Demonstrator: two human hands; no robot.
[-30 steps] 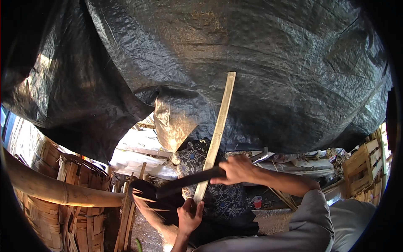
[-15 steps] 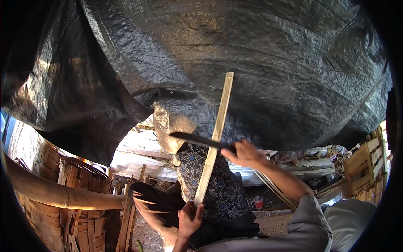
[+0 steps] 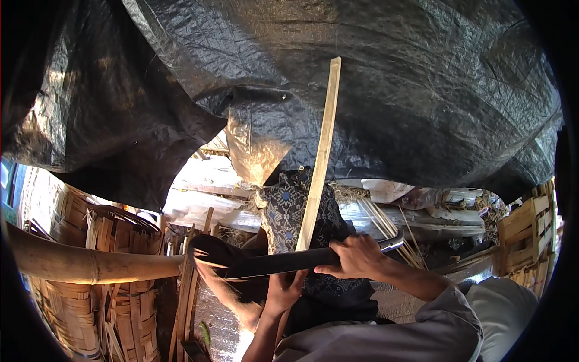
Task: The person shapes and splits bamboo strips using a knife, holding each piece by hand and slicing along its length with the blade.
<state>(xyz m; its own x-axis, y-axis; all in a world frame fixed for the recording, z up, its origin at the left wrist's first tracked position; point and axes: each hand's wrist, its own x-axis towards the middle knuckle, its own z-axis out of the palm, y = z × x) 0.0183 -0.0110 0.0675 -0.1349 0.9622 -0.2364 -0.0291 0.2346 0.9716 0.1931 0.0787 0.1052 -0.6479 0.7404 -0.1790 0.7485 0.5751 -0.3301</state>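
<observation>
A long pale bamboo strip [image 3: 324,145] stands slanted in front of me, its top end leaning away to the right. My left hand [image 3: 286,291] is closed round its lower part, close to my body. In my right hand [image 3: 356,256] is a machete [image 3: 274,263], gripped by the handle, with its wide dark blade pointing left. The blade crosses the strip just above my left hand and hides part of it and of the fingers. Whether the edge bites into the bamboo I cannot tell. Behind the strip a dark patterned cloth [image 3: 283,211] hangs over my leg.
A thick bamboo pole [image 3: 96,267] juts in from the left, above woven bamboo baskets [image 3: 129,308]. A large black tarpaulin [image 3: 422,90] hangs across the far side. Thin bamboo sticks [image 3: 386,223] lie beyond my right hand, and a woven panel [image 3: 523,238] leans at far right.
The machete has come down along the bamboo strip toward me and now lies just above my left hand. My view has tilted a little, and the strip's top sits higher.
</observation>
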